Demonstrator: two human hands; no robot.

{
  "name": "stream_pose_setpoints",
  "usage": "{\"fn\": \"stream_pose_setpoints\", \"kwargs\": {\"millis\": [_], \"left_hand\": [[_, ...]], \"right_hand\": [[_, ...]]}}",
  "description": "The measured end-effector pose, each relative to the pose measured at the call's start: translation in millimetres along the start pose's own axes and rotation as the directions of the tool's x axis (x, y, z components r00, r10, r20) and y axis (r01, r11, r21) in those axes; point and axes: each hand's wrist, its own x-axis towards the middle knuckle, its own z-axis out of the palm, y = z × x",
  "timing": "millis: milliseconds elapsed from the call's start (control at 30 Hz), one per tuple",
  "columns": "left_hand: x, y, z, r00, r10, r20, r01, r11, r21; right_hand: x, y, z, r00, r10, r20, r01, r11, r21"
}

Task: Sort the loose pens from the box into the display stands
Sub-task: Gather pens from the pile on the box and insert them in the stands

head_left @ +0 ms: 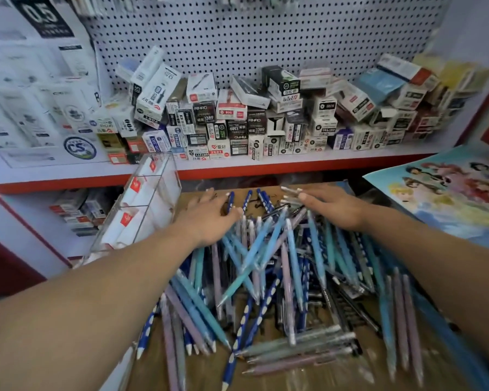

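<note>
The pens (268,266) lie in a loose, criss-crossed heap on the brown floor of the box (308,379). They are piled thickest through the middle and reach toward its far edge: pale blue, teal, lilac and grey barrels, with dark blue ones dotted white mixed in. Both bare arms stretch out over the heap. The left hand (209,221) lies palm down on the pens near the far left corner of the box, fingers straight and spread apart, gripping nothing. Its thumb touches a dotted pen (231,200). The right hand (332,206) rests palm down toward the far right corner, fingers pointing left across a few grey pens (290,197). Whether thumb and fingers pinch those or only lie on them I cannot tell, it is too blurred. Just past the box's left edge stands the clear stand (153,198), tilted and split into compartments with white cards marked red inside. Behind the box a shelf (237,167) with a red front edge carries a jumble of small cartons (237,122) along its length, backed by a pegboard (266,38). A poster (449,198) of cartoon figures lies beside the box's right edge
</note>
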Motion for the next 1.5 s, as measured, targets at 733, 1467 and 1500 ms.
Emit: {"fn": "stream_pose_setpoints", "kwargs": {"millis": [733,1467,1500], "left_hand": [[29.3,25.3,-16.7,0.951,0.267,0.154,-0.284,0.953,0.103],[-82.0,41.5,-24.7,0.937,0.306,-0.166,-0.306,0.952,0.024],[-97.3,42.1,-21.9,0.935,0.289,-0.207,-0.289,0.957,0.032]], "right_hand": [[37.4,-70.3,6.5,0.978,-0.136,0.156,0.159,0.976,-0.148],[-126.7,-48.2,13.0,0.974,-0.097,-0.203,0.079,0.992,-0.094],[-147.1,-45.4,18.7,0.976,-0.078,-0.203,0.055,0.992,-0.115]]}}
